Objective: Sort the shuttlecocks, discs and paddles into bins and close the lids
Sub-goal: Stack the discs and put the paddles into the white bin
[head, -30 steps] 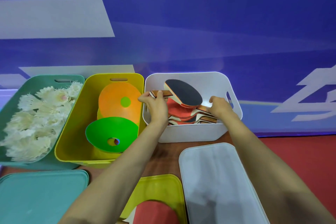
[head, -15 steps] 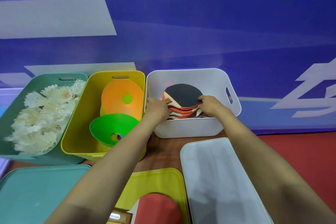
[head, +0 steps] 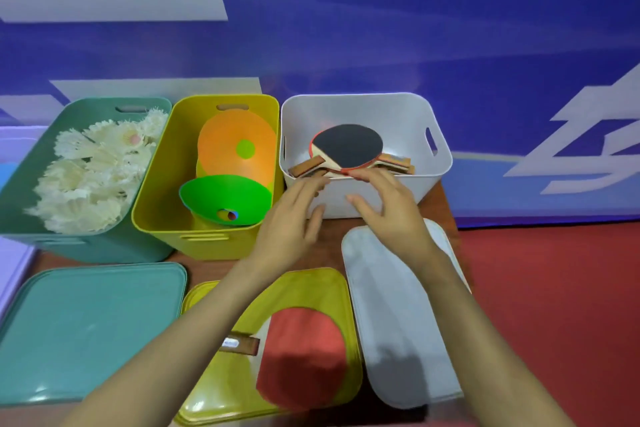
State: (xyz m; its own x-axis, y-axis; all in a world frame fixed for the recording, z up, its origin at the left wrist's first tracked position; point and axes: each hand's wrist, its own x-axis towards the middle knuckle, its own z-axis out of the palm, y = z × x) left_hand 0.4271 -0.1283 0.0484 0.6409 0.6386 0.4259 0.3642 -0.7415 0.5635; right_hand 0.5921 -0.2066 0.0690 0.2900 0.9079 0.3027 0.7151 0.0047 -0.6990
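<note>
Three bins stand in a row. The teal bin point(head: 20, 184) holds white shuttlecocks point(head: 93, 177). Inside the yellow bin point(head: 162, 180) lie orange and green discs point(head: 235, 152). A stack of paddles point(head: 346, 146), a black-faced one on top, fills the white bin point(head: 408, 114). My left hand point(head: 291, 218) and my right hand point(head: 388, 208) hover in front of the white bin, fingers spread, holding nothing. A red paddle point(head: 304, 354) lies on the yellow lid point(head: 311, 284) near me.
The teal lid point(head: 86, 329) lies at the near left and the white lid point(head: 391, 315) at the near right, all on a brown table point(head: 207, 267). Red floor is to the right. A blue wall stands behind the bins.
Both hands have let go of the paddle stack and pulled back out of the white bin toward me. The paddles now rest settled in the bin.
</note>
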